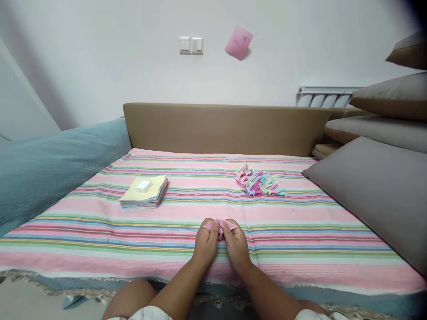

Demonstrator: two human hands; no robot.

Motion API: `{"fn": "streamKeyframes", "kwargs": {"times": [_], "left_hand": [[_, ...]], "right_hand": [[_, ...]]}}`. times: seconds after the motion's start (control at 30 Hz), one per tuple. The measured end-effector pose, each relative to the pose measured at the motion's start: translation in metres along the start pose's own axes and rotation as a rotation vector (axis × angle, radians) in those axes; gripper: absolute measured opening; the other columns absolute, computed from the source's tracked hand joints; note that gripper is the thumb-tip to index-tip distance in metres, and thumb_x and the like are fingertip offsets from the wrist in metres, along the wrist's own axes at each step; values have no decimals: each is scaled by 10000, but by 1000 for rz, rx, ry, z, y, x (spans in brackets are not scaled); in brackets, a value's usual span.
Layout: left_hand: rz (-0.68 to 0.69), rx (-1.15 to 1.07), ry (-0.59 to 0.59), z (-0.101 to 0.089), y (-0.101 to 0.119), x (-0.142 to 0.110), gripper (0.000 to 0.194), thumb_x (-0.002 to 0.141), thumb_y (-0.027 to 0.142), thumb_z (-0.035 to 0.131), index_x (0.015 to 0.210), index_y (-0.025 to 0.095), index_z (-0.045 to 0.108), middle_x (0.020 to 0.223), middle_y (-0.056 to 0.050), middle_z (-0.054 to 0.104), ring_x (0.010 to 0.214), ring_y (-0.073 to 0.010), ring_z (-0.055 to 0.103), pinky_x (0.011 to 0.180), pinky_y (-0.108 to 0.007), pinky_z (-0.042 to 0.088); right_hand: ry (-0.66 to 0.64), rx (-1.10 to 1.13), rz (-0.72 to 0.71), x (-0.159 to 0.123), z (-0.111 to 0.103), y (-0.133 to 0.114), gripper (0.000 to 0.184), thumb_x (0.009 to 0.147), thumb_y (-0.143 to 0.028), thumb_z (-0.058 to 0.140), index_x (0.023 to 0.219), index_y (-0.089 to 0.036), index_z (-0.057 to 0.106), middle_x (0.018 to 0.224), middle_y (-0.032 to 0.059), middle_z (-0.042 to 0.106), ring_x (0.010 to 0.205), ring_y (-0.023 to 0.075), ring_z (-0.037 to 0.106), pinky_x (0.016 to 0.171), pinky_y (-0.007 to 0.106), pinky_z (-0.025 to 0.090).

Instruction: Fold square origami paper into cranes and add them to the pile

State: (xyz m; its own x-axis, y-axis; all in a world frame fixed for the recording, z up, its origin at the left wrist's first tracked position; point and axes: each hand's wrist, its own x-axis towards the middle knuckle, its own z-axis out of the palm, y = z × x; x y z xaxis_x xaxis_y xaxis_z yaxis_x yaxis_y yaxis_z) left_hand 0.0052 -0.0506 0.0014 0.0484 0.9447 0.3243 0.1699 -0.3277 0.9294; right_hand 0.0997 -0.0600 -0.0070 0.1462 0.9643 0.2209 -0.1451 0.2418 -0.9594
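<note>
Between my two hands is a small folded piece of pink paper (pixel 220 226) with pointed ends sticking out to either side, like an origami figure. My left hand (pixel 205 242) pinches its left half, the thumb lying on top. On the other side my right hand (pixel 236 244) grips the right half the same way, both thumbs side by side near the middle. The fingers under the paper are mostly hidden. Both hands are just above the striped cloth (pixel 133 240), close to its front edge.
A stack of coloured square paper (pixel 147 195) lies at left, with a small white block (pixel 144 186) on top. Several folded paper figures (pixel 258 181) in mixed colours are heaped at right. Grey cushions (pixel 373 191) border the right side, a blue-covered armrest (pixel 66 164) the left.
</note>
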Motion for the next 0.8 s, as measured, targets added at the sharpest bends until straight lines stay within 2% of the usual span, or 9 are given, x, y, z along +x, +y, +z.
{"fn": "streamKeyframes", "kwargs": {"times": [0.13, 0.33, 0.53, 0.67, 0.8], "left_hand": [[34, 30, 14, 0, 1, -3, 404, 873, 478, 386, 601, 194, 477, 623, -2, 473, 642, -154, 474, 632, -265, 372], [-42, -87, 0, 1, 5, -2, 406, 844, 523, 415, 617, 189, 458, 609, 13, 463, 591, -136, 461, 593, -254, 387], [18, -29, 41, 3, 1, -1, 416, 851, 518, 402, 600, 191, 456, 623, 10, 456, 618, -139, 457, 624, -258, 395], [-44, -86, 51, 3, 3, 0, 438, 809, 563, 456, 582, 188, 461, 600, 19, 438, 602, -133, 441, 600, -249, 382], [-155, -265, 46, 5, 7, 0, 430, 777, 573, 510, 596, 183, 500, 568, 18, 496, 580, -133, 479, 593, -251, 400]], "right_hand": [[-55, 26, 52, 2, 1, 6, 314, 848, -480, 475, 703, -203, 452, 576, -56, 408, 511, 102, 392, 493, 230, 349], [-26, -146, -101, 1, 2, 4, 320, 887, -445, 409, 685, -202, 455, 635, -32, 437, 599, 121, 425, 588, 247, 368], [-8, -161, -86, 1, 2, 6, 318, 879, -455, 409, 693, -201, 452, 628, -37, 427, 589, 120, 411, 574, 247, 368], [29, -136, -62, 1, 3, 7, 335, 856, -464, 451, 649, -202, 433, 596, -50, 402, 561, 107, 384, 548, 238, 352], [20, -23, 12, 1, 4, 5, 348, 838, -488, 490, 651, -199, 440, 566, -61, 388, 520, 93, 358, 509, 229, 333]]}}
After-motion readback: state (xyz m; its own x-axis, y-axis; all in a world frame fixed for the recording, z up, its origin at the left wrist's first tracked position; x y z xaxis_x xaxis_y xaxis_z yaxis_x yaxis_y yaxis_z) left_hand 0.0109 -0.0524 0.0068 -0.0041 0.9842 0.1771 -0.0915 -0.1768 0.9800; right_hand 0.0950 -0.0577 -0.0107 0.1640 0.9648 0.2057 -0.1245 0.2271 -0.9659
